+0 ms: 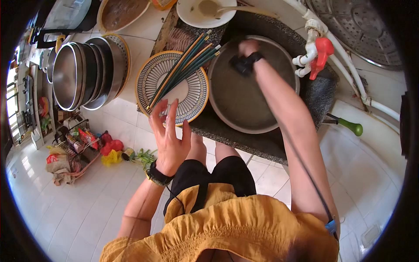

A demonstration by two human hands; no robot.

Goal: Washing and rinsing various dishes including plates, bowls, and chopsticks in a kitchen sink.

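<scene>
A bundle of green and tan chopsticks [186,65] lies across a patterned plate with a yellow rim [141,88]. My left hand [172,137] is over the plate's near edge, fingers spread and wet-looking, close to the lower chopstick ends; nothing shows in its grasp. To the right of the plate, a large round metal basin [242,108] sits in the dark stone sink. My right hand [248,48] is blurred over the far part of the basin, and whether it holds something cannot be made out. Its wrist wears a black band.
Stacked metal bowls [67,77] stand at left. Behind are a white bowl [193,19] with a ladle, a brown-filled basin [122,14] and a cloth [178,41]. A red-handled tap [320,57] juts over the sink's right side. A green-handled utensil [350,127] lies right; a filled basket [78,157] stands lower left.
</scene>
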